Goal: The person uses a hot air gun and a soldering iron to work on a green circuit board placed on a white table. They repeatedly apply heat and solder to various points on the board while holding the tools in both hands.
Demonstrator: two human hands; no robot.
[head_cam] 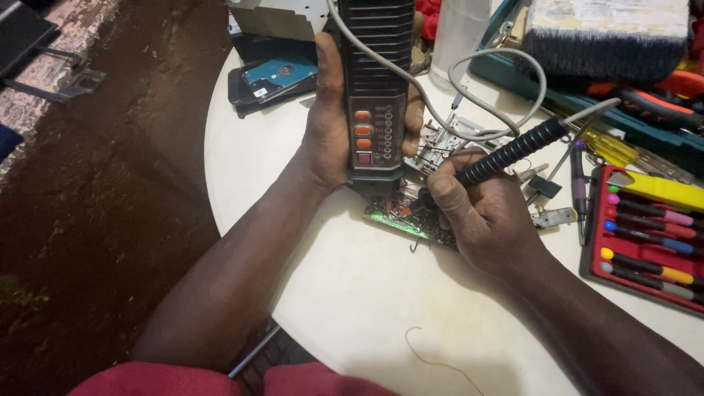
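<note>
My left hand [330, 125] is wrapped fully around a tall black handheld radio casing [376, 88], thumb on its left edge and fingers curled round its right edge, holding it upright near the middle of the round white table [345, 293]. The casing's front faces me, with a column of orange buttons [363, 136] and a grid of small holes beside them. My right hand [488, 216] is closed in a pen grip on a soldering iron [506, 155] with a ribbed black handle; its grey cord [506, 88] loops away to the far side. The tip points left and down toward the bottom of the casing, where a green circuit board [407, 218] lies flat on the table, partly hidden under both hands. I cannot tell whether the tip touches the board.

I judge the step in hand to be soldering work at the joint between casing and board. The next move calls for a steady left hand so the casing does not shift, and a fine, short placement of the tip.

To the right sits a red tray of screwdrivers [649, 235] with coloured ends; loose tools lie just beside it. At the far left lies a hard drive [279, 75]. A bit of thin wire [433, 359] curls on the near table
</note>
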